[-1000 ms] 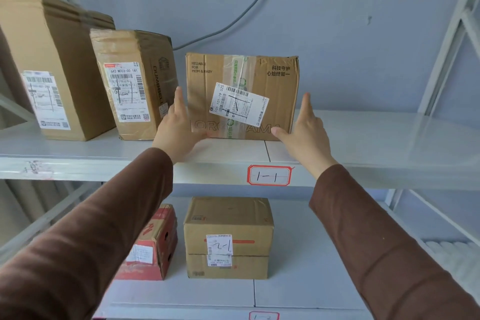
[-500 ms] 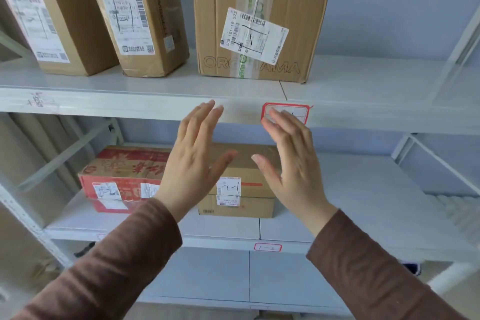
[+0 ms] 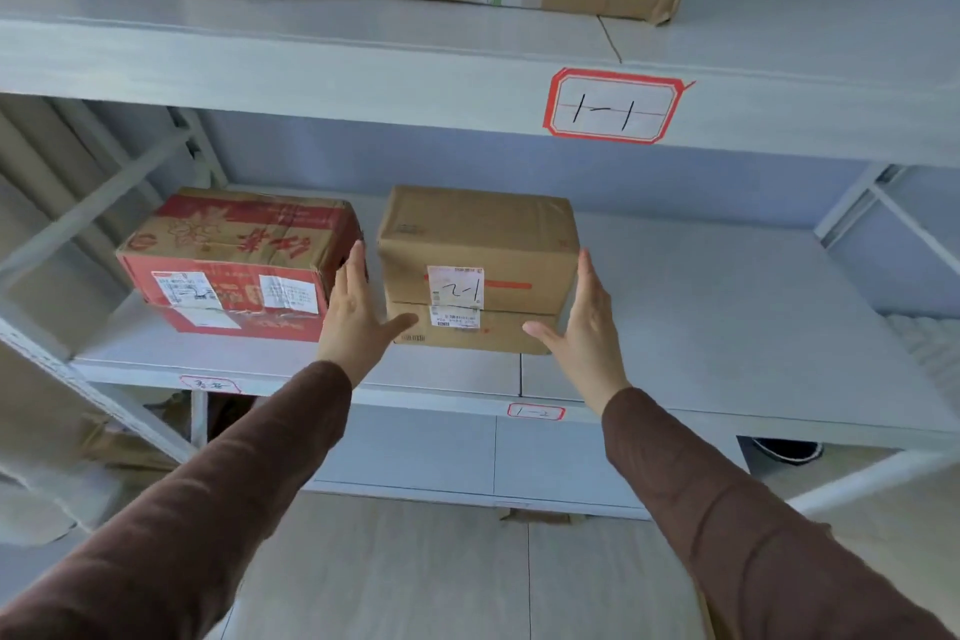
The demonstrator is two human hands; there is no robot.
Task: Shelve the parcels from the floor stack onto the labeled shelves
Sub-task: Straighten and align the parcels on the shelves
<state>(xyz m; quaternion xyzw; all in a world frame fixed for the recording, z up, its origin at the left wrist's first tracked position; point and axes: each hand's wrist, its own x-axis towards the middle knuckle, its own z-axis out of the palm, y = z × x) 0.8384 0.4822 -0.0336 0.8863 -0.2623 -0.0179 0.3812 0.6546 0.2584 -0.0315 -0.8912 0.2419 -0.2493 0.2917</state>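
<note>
Cardboard parcel [image 3: 478, 270] on the middle shelf [image 3: 727, 379] is flanked by left hand [image 3: 358, 322] and right hand [image 3: 587, 322] — fingers straight, nothing gripped — seemingly for squaring.

Both arms extended toward 12 o'clock; left hand [image 3: 353, 322] and right hand [image 3: 587, 327] flat-fingered, palms facing, thumbs splayed inward.

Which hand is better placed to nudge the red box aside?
Left. The left hand is open in the gap right beside the red box; the right hand is beyond the brown box.
</note>
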